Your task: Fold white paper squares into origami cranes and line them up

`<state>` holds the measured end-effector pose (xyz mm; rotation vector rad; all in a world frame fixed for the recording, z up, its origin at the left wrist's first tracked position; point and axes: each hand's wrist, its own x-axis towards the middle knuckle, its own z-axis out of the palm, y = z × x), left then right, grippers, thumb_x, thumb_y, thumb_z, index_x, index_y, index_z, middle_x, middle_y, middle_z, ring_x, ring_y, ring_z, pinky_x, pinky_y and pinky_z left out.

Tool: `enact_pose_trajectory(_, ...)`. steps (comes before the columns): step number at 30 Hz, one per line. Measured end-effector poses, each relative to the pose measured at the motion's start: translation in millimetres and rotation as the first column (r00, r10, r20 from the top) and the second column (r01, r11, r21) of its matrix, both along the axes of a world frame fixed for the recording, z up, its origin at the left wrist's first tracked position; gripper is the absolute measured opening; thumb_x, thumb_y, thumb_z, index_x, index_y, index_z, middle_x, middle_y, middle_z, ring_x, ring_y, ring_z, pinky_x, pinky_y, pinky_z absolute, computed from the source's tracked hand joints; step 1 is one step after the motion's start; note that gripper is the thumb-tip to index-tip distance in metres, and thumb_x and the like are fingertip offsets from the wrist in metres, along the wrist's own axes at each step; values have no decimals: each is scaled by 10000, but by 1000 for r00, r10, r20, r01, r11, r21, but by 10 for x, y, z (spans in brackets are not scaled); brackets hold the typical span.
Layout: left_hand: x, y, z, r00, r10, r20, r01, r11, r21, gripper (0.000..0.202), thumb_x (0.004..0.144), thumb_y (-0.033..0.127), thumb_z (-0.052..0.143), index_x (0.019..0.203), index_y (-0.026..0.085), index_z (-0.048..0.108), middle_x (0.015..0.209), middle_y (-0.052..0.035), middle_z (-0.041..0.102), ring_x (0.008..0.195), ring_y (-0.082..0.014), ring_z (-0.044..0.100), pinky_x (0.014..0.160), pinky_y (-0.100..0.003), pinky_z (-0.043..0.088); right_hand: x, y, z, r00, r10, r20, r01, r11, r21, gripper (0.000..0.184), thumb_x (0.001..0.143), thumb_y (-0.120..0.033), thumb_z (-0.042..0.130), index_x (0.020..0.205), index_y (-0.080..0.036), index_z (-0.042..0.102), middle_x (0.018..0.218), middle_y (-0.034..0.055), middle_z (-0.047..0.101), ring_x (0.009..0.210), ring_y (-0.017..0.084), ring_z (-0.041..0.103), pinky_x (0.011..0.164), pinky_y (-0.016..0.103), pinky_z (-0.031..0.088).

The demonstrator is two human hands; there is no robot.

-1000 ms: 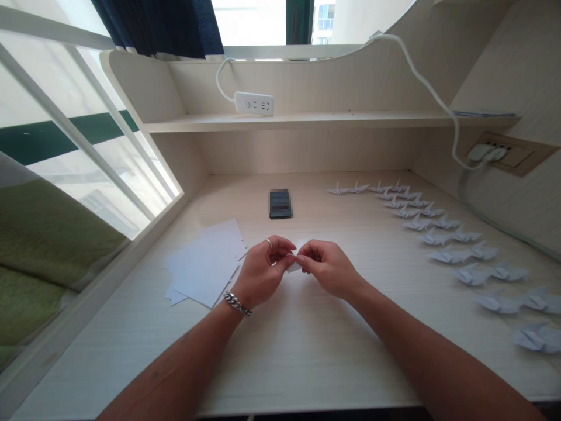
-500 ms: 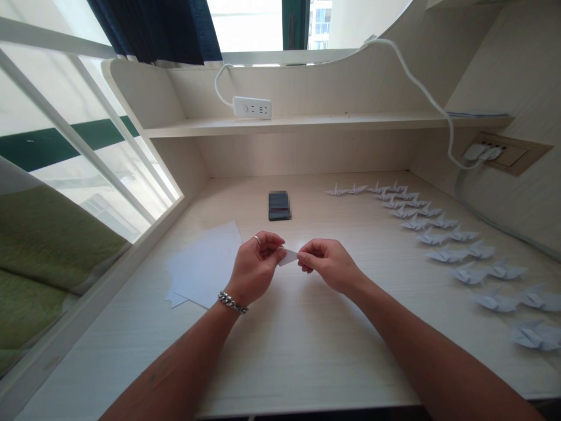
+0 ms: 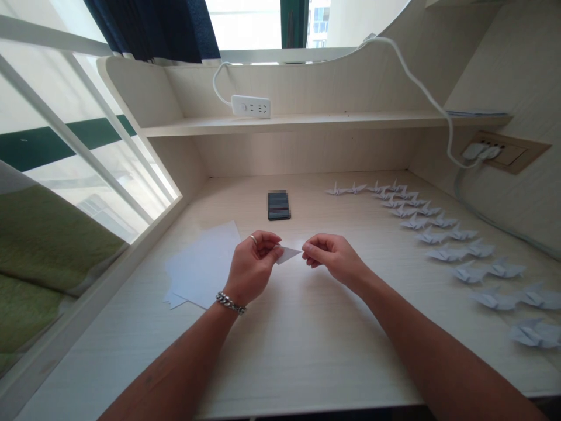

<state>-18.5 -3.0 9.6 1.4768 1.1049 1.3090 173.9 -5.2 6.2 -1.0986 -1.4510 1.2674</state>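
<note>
A small piece of folded white paper (image 3: 287, 254) is held above the desk, its pointed end toward the right. My left hand (image 3: 254, 263) pinches its wide end between thumb and fingers, which hide part of it. At the sharp tip, my right hand (image 3: 331, 254) has thumb and fingertips closed together on or right against the point. Loose white paper sheets (image 3: 204, 263) lie overlapping beside my left hand. Several folded white paper cranes (image 3: 447, 253) stand in rows along the right side of the desk.
A dark phone (image 3: 279, 206) lies beyond my hands on the desk (image 3: 307, 351). Above it, a white power strip (image 3: 251, 107) sits on the shelf (image 3: 307, 121). A white cable (image 3: 421, 85) runs to a wall socket (image 3: 511, 153) at right. White rails (image 3: 87, 146) flank the left side.
My right hand has shifted slightly to the right and my left hand slightly to the left. More of the folded paper's pointed end shows between them.
</note>
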Motion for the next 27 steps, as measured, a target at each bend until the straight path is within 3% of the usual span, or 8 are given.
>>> enact_pose_trajectory(6, 52, -8, -26, 999, -23, 28, 24, 1000, -12, 182, 709, 170, 719, 857, 149, 615, 729, -5, 662, 684, -121, 633, 639, -228, 508, -91, -39, -61, 989, -42, 142, 23, 991, 134, 190, 822, -323, 602, 736, -155, 629, 670, 35, 646, 613, 142, 576, 611, 288, 472)
enact_pose_trajectory(16, 67, -25, -23, 998, -18, 57, 21, 999, -36, 226, 717, 190, 717, 906, 139, 603, 713, -2, 658, 667, -109, 623, 632, -217, 499, -114, -32, -78, 997, -48, 58, 39, 989, 142, 202, 816, -333, 621, 733, -149, 630, 664, 37, 642, 601, 142, 574, 599, 281, 473)
enact_pose_trajectory(21, 76, -48, -17, 999, -32, 39, 33, 998, -46, 230, 729, 204, 706, 923, 138, 602, 710, -6, 663, 666, -121, 633, 637, -231, 504, -139, -39, -98, 1000, 17, 10, -18, 994, 103, 202, 810, -351, 631, 807, -149, 635, 696, 32, 644, 639, 148, 588, 622, 281, 481)
enact_pose_trajectory(24, 69, -67, 3, 997, -62, -37, 59, 997, -57, 221, 749, 230, 683, 938, 140, 612, 746, -27, 683, 702, -144, 650, 661, -255, 511, -140, -63, -74, 992, -38, 117, 21, 990, 143, 172, 826, -317, 604, 776, -156, 637, 669, 24, 640, 630, 144, 580, 619, 271, 459)
enact_pose_trajectory(27, 45, -84, 42, 959, -125, -254, 121, 992, -31, 147, 788, 263, 632, 883, 152, 644, 780, -42, 703, 716, -153, 647, 667, -261, 495, -136, -90, -28, 959, -66, 277, 8, 979, 203, 141, 827, -267, 587, 747, -170, 651, 659, 11, 636, 621, 135, 560, 606, 258, 423)
